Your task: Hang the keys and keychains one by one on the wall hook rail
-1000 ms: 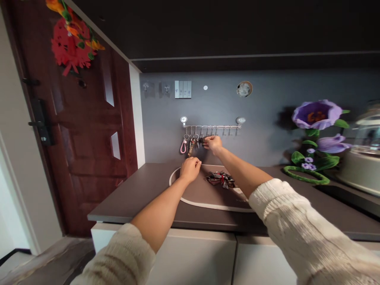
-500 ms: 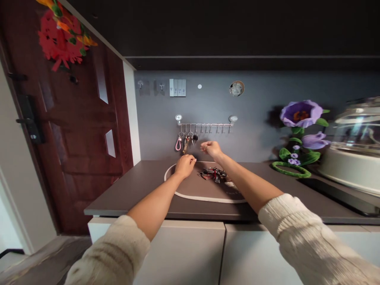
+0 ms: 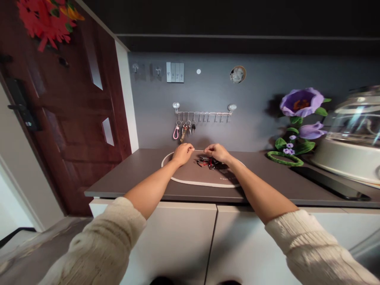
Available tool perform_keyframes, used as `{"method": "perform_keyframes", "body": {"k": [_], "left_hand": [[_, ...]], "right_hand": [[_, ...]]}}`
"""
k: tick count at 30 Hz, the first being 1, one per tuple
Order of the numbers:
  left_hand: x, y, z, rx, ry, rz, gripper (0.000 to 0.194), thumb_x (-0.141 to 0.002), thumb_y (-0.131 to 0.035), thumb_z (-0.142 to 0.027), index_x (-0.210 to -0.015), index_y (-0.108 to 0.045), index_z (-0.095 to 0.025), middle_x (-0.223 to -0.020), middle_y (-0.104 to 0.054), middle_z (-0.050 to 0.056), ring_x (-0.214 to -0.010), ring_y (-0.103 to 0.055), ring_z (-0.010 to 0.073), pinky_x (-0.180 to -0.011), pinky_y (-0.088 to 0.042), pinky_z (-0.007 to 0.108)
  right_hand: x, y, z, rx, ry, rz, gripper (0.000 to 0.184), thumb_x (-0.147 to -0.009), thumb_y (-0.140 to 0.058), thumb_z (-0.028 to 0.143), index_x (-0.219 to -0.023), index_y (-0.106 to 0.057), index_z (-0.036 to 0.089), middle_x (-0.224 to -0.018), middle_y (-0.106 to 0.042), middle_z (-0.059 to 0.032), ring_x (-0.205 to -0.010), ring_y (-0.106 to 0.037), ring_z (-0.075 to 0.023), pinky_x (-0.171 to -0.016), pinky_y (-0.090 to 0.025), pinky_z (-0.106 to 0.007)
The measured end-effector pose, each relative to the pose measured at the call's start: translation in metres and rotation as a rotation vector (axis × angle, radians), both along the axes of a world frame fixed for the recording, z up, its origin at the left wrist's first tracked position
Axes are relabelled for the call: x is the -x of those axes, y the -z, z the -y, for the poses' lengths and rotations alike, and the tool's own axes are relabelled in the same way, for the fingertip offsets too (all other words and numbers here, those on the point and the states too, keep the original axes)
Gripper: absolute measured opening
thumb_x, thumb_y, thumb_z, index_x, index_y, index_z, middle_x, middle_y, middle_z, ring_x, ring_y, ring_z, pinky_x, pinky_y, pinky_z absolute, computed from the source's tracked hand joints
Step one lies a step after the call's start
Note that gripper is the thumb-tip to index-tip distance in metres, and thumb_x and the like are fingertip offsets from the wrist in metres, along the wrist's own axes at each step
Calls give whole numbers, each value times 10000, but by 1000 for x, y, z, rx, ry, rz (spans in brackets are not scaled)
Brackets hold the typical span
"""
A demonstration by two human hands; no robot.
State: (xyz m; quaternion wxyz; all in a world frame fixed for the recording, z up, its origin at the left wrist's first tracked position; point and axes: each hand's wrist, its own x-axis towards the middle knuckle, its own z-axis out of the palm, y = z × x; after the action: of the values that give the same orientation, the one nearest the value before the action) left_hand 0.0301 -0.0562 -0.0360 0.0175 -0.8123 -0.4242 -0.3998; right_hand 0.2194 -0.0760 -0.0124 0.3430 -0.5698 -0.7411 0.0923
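Note:
A pile of keys and key rings (image 3: 207,162) lies on an oval brown mat (image 3: 190,176) with a pale rim. My right hand (image 3: 219,152) is over the right side of the pile, its fingers curled together; what they hold, if anything, is hidden. Left of the pile, my left hand (image 3: 182,153) hovers above the mat with fingertips pressed together, and I cannot make out anything in them. Behind, a clear hook rail (image 3: 204,113) on the wall carries a pink strap keyring (image 3: 176,132), keys with a brown tag (image 3: 183,132) and small black keys (image 3: 194,127) at its left.
A purple flower ornament (image 3: 301,107) and a large cream appliance with a clear top (image 3: 350,146) stand on the right. A flat black object (image 3: 329,182) lies before them. A dark shelf (image 3: 237,23) overhangs the counter. A red-brown door (image 3: 80,118) is left.
My right hand has come down from near the rail to the pile. My left hand stays beside it. The view has tilted downward a little.

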Motion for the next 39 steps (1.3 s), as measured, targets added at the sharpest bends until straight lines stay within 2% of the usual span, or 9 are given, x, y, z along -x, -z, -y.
{"method": "perform_keyframes", "body": {"k": [5, 10, 15, 22, 31, 39], "left_hand": [[1, 1, -1, 11, 22, -16, 182, -809, -467, -248, -852, -628, -174, -840, -627, 45, -769, -537, 142, -722, -408, 254], [1, 2, -2, 19, 41, -40, 185, -807, -464, -248, -836, -629, -169, -845, -630, 43, -745, -532, 138, -708, -406, 253], [1, 1, -1, 22, 44, -48, 186, -803, -472, -253, -831, -633, -164, -834, -633, 44, -739, -532, 142, -696, -406, 257], [0, 0, 1, 43, 40, -66, 191, -803, -471, -253, -847, -635, -166, -848, -637, 43, -753, -536, 140, -714, -408, 255], [-1, 1, 2, 38, 74, -39, 184, -799, -476, -240, -847, -635, -160, -851, -637, 38, -719, -534, 128, -691, -409, 243], [-2, -1, 4, 22, 96, -49, 201, -811, -465, -245, -888, -633, -166, -867, -626, 41, -733, -536, 126, -705, -415, 241]], "right_hand": [[-1, 1, 4, 42, -15, 102, 134, -701, -613, 286, -709, -695, 180, -607, -645, 9, -556, -501, -88, -573, -367, -183], [3, 2, 6, 66, -69, 166, 157, -699, -627, 319, -732, -711, 190, -667, -676, 2, -596, -531, -95, -570, -358, -177], [5, 3, 2, 47, -93, 262, 138, -711, -613, 267, -740, -719, 184, -725, -687, -9, -614, -542, -98, -583, -358, -182], [6, 1, 2, 33, -76, 313, 152, -719, -579, 222, -744, -723, 183, -701, -681, -6, -592, -532, -92, -574, -354, -181], [6, -4, 5, 53, -64, 178, 138, -720, -561, 204, -731, -690, 155, -697, -664, -10, -614, -537, -93, -589, -368, -175], [4, -2, -1, 14, -185, -74, 166, -739, -514, 245, -749, -637, 134, -636, -600, 1, -574, -490, -84, -598, -377, -192]]}}
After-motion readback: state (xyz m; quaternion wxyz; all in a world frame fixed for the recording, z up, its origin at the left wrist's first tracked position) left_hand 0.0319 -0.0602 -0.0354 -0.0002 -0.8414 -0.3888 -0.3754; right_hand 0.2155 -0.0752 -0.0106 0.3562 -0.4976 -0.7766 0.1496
